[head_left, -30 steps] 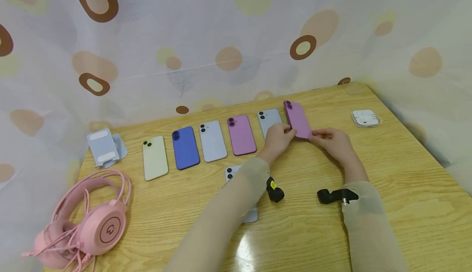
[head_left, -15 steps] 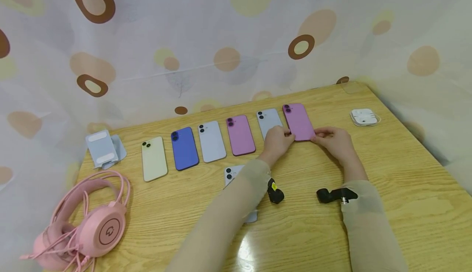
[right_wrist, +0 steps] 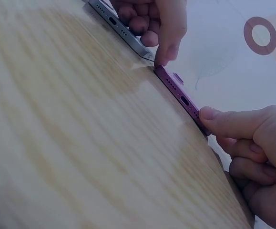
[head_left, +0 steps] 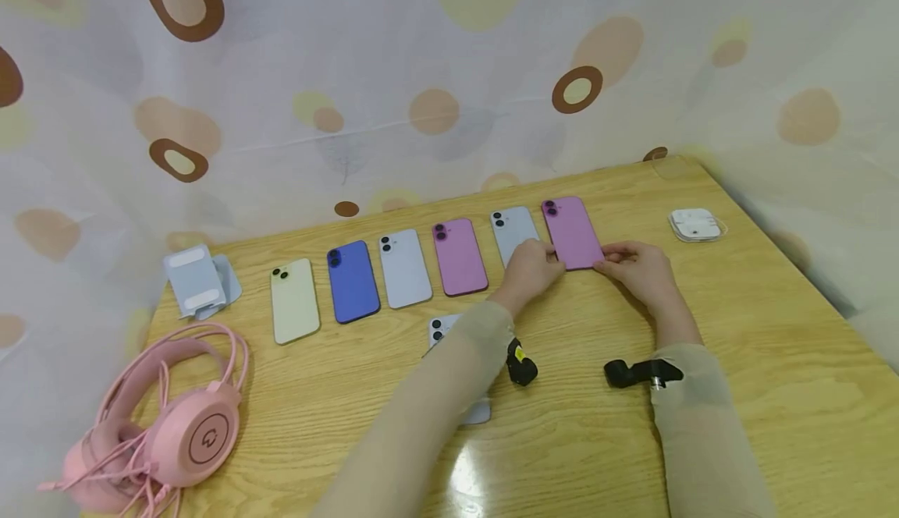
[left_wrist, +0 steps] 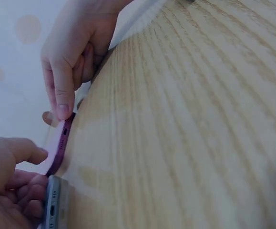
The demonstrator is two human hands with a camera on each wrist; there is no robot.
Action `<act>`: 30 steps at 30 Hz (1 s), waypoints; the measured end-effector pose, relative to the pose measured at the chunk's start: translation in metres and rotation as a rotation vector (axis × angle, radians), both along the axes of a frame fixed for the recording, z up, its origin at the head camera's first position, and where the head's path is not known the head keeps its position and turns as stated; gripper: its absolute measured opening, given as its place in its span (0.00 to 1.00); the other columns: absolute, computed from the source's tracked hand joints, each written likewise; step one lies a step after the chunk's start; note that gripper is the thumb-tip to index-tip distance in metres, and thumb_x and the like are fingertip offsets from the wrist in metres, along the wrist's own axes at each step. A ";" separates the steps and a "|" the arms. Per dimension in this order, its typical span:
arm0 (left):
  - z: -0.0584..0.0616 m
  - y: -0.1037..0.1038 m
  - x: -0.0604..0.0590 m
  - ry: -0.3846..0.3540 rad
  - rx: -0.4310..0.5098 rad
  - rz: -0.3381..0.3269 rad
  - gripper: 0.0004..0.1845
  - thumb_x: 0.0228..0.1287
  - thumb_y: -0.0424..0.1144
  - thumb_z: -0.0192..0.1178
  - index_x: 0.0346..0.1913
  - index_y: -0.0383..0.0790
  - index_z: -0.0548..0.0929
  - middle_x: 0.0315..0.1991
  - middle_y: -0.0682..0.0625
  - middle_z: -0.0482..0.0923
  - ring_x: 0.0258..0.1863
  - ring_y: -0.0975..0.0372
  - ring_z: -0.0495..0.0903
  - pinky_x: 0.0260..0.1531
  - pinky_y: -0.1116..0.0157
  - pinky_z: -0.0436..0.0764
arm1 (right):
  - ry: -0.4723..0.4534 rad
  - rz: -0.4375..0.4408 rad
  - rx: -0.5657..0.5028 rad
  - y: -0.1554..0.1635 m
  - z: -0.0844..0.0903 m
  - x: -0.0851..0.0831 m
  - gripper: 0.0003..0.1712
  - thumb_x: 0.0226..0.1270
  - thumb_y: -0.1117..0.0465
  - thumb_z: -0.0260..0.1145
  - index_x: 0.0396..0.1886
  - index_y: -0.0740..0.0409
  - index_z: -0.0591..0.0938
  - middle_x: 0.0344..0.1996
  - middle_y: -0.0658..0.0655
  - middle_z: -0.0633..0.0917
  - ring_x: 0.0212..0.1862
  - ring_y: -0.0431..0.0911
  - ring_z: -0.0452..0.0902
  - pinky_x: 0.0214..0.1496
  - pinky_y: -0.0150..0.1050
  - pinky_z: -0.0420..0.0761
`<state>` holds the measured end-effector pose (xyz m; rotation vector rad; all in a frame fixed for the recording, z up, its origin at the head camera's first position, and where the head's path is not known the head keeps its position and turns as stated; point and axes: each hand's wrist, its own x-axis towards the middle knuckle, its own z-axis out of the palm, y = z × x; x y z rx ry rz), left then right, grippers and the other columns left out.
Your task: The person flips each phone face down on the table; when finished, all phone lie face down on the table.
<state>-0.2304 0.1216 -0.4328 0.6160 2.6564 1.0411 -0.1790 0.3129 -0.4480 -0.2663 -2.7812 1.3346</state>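
A magenta smartphone point(head_left: 572, 232) lies back up on the wooden table, rightmost in a row of phones. My left hand point(head_left: 530, 272) holds its near left corner with thumb and curled fingers. At the near right corner, my right hand point(head_left: 641, 272) pinches the edge; the right wrist view shows the thumb point(right_wrist: 214, 114) on top and fingers curled below. The left wrist view shows the phone's port edge point(left_wrist: 64, 136) facing me. A light blue phone point(head_left: 515, 229) lies just left, partly hidden by my left hand and touching its curled fingers.
The row continues left with a second magenta phone point(head_left: 460, 257), a pale blue phone point(head_left: 406, 268), a dark blue phone point(head_left: 353, 282) and a cream phone point(head_left: 295, 301). Another pale phone point(head_left: 477, 412) is under my left forearm. Pink headphones point(head_left: 200, 432), a phone stand point(head_left: 197, 280) and white earphones point(head_left: 695, 224) lie around.
The magenta phone was tilted up a second ago, its far end raised. It has come down flat onto the table and shifted slightly right, both hands staying at its near corners.
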 end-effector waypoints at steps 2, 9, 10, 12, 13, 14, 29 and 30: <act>0.003 -0.003 -0.001 0.005 -0.026 -0.059 0.10 0.64 0.37 0.60 0.38 0.31 0.84 0.19 0.52 0.70 0.14 0.67 0.61 0.17 0.72 0.63 | 0.007 0.004 0.004 0.000 -0.001 -0.001 0.27 0.61 0.52 0.70 0.53 0.68 0.80 0.42 0.65 0.83 0.37 0.39 0.75 0.40 0.31 0.72; 0.029 -0.048 0.010 0.037 -0.036 -0.140 0.22 0.67 0.39 0.57 0.60 0.30 0.75 0.31 0.52 0.71 0.30 0.64 0.70 0.31 0.72 0.71 | 0.005 0.013 -0.009 0.003 -0.003 -0.002 0.27 0.61 0.52 0.70 0.53 0.67 0.80 0.42 0.64 0.82 0.36 0.35 0.74 0.41 0.30 0.71; 0.035 -0.059 0.013 0.024 -0.015 -0.139 0.25 0.68 0.39 0.56 0.63 0.30 0.72 0.34 0.50 0.73 0.31 0.63 0.71 0.31 0.71 0.72 | 0.008 0.012 -0.005 0.003 -0.004 -0.002 0.27 0.61 0.52 0.70 0.53 0.67 0.80 0.42 0.64 0.82 0.36 0.35 0.74 0.41 0.30 0.71; 0.045 -0.083 0.018 0.029 0.014 -0.137 0.25 0.69 0.39 0.55 0.64 0.30 0.71 0.36 0.48 0.74 0.33 0.62 0.72 0.33 0.70 0.73 | 0.011 0.012 0.000 0.005 -0.005 -0.003 0.28 0.61 0.51 0.69 0.53 0.67 0.80 0.42 0.64 0.82 0.36 0.36 0.74 0.41 0.31 0.71; 0.049 -0.096 0.021 0.035 0.025 -0.125 0.25 0.69 0.39 0.55 0.65 0.30 0.70 0.37 0.49 0.75 0.33 0.62 0.72 0.32 0.70 0.74 | 0.012 0.012 0.005 0.006 -0.005 -0.004 0.27 0.61 0.51 0.69 0.53 0.67 0.80 0.42 0.64 0.82 0.36 0.36 0.73 0.41 0.31 0.71; 0.052 -0.109 0.023 0.052 0.034 -0.111 0.24 0.69 0.38 0.55 0.65 0.31 0.71 0.37 0.49 0.75 0.33 0.62 0.72 0.32 0.70 0.73 | 0.014 0.012 0.008 0.007 -0.005 -0.004 0.28 0.61 0.50 0.69 0.53 0.66 0.80 0.42 0.64 0.82 0.36 0.36 0.73 0.42 0.32 0.70; 0.051 -0.255 0.069 0.195 -0.068 0.176 0.20 0.67 0.35 0.58 0.59 0.31 0.76 0.37 0.48 0.73 0.31 0.59 0.70 0.31 0.61 0.71 | 0.017 0.047 0.070 0.022 -0.007 0.004 0.28 0.67 0.52 0.64 0.55 0.72 0.77 0.43 0.68 0.81 0.41 0.48 0.76 0.44 0.40 0.73; 0.051 -0.260 0.071 0.210 -0.089 0.185 0.20 0.67 0.36 0.58 0.59 0.32 0.76 0.37 0.47 0.74 0.32 0.58 0.70 0.32 0.61 0.71 | 0.025 0.068 0.093 0.022 -0.006 0.005 0.28 0.68 0.53 0.62 0.55 0.73 0.76 0.43 0.69 0.80 0.43 0.52 0.76 0.45 0.43 0.74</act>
